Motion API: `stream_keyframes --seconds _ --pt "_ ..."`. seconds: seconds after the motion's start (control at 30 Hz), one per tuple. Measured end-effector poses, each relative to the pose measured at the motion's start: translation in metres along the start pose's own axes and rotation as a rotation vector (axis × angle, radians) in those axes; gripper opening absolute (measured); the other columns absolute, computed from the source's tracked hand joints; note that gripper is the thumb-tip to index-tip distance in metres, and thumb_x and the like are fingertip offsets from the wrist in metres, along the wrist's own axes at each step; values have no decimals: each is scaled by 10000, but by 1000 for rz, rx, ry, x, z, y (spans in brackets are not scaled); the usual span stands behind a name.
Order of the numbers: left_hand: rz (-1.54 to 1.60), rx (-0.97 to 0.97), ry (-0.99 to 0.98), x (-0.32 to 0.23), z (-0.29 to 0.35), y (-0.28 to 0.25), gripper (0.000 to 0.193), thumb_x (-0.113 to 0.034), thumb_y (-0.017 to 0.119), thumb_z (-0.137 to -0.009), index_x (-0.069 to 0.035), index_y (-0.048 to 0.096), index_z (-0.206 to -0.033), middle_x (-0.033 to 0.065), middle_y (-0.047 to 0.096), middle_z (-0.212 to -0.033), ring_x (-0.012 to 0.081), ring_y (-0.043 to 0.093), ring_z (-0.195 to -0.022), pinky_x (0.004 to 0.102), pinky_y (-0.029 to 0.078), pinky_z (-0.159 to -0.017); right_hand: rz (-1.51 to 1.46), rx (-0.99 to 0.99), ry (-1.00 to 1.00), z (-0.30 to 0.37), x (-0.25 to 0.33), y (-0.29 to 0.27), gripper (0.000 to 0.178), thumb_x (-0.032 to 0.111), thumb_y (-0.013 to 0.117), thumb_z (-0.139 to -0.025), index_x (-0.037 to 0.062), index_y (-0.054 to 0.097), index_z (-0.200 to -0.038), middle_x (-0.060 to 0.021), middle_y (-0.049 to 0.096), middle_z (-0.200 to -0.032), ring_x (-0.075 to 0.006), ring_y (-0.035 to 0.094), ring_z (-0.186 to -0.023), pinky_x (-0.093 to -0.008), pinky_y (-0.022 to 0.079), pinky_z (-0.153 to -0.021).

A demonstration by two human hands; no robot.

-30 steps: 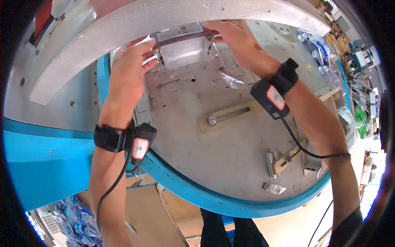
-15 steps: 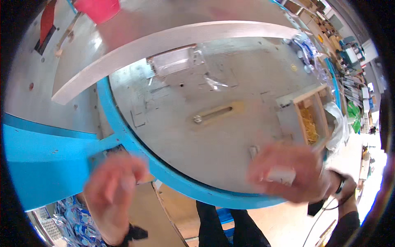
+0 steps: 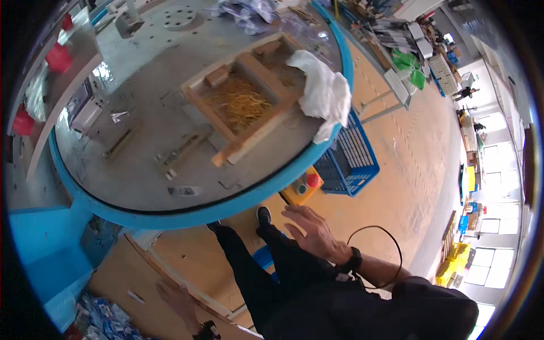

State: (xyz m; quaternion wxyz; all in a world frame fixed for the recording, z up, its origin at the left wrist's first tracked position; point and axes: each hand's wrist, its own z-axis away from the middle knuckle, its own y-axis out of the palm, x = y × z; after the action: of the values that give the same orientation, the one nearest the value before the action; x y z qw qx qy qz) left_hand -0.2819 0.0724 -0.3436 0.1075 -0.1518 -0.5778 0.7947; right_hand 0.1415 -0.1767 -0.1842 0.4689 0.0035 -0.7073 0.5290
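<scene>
My right hand (image 3: pixel 314 231) hangs over the floor just off the table's near edge, fingers spread with nothing in them. It is nearest to a yellow box with a red button (image 3: pixel 306 187). My left hand (image 3: pixel 178 303) is low at the left, beside a brown board (image 3: pixel 122 263); its fingers look stretched out and hold nothing I can see. Before me is a round grey metal table (image 3: pixel 139 192) with a blue rim. On it lies a two-part wooden box (image 3: pixel 249 150) with thin yellow strands (image 3: pixel 243 107) in one compartment. A white crumpled sheet (image 3: pixel 323 90) drapes over the box's right end.
Under the table's right edge stands a blue plastic crate (image 3: pixel 354 158). Blue-and-white packets (image 3: pixel 107 320) are heaped at lower left. A pale curved rail (image 3: pixel 54 124) crosses the table's left side. A black cable (image 3: pixel 399 255) loops by my right forearm.
My view has swung to the right. Both hands have drawn back from the tabletop. The right hand, earlier blurred over the table by a small pale piece, is now off its edge with fingers spread.
</scene>
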Motion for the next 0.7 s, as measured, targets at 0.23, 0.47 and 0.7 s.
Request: stream_keyframes --seconds 0.23,0.47,0.7 --pt "-132 171 65 21 -23 8 949 -407 731 -839 36 280 -1547 334 311 -1549 462 274 -1455 505 207 -1228 70 9 -11 32 -58 3 617 109 674 -897 46 436 -1463 -206 423 -1488 -424 478 -1311 -501 447 -1063" --pt "-219 105 138 25 -26 25 982 -476 735 -789 42 334 -1520 314 345 -1547 450 334 -1437 481 229 -1228 257 5 -43 30 -56 5 609 123 705 -854 31 482 -1413 -228 354 -1517 -416 537 -1247 -498 486 -1007" --pt "66 268 -85 3 -23 -14 1007 -559 682 -795 38 330 -1527 277 302 -1597 429 276 -1486 474 230 -1228 297 -17 46 28 -56 19 579 126 650 -884 57 461 -1426 -182 343 -1564 -378 669 -1031 -490 582 -777"
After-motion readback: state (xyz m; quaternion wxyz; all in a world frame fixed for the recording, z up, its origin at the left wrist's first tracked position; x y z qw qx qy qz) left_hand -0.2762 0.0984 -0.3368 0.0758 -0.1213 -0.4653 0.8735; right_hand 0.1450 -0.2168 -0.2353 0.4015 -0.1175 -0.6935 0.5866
